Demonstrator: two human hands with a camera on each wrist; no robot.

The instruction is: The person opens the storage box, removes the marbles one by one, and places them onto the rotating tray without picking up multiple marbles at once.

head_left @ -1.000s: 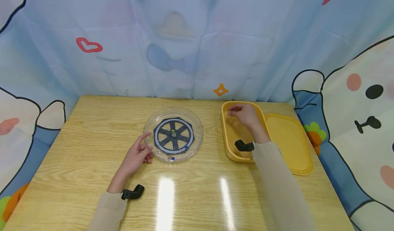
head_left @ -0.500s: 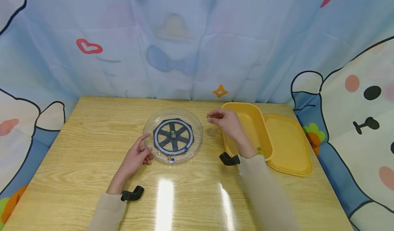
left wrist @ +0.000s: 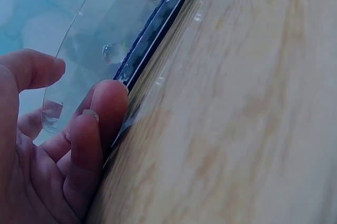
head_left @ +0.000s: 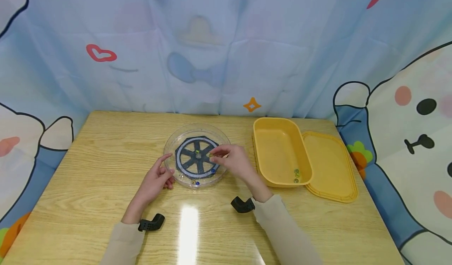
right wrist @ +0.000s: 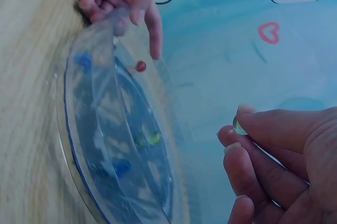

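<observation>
A clear round dish (head_left: 197, 127) with a dark wheel-like pattern and a white ring stands on the wooden table. Several glass marbles are in it, among them a blue marble (head_left: 213, 171), a clear marble (head_left: 181, 176) and a greenish one at the centre. My left hand (head_left: 155, 182) holds the dish's near-left edge, thumb and fingers curled about its wall. Over the dish's right side, my right hand (head_left: 234, 161) pinches a small greenish glass marble (right wrist: 238, 128) between thumb and fingertips. In the right wrist view that marble is partly covered by the thumb.
To the right stands a yellow box (head_left: 279, 151) with a few greenish marbles (head_left: 296, 175) in its near-right corner. Its yellow lid (head_left: 332, 167) lies beside it, partly under the box. A printed curtain (head_left: 197, 61) hangs behind the table (head_left: 123, 139).
From inside the yellow box, my right hand has moved left over the dish, carrying a marble. The box's marbles have come into sight. My left hand has stayed at the dish's edge.
</observation>
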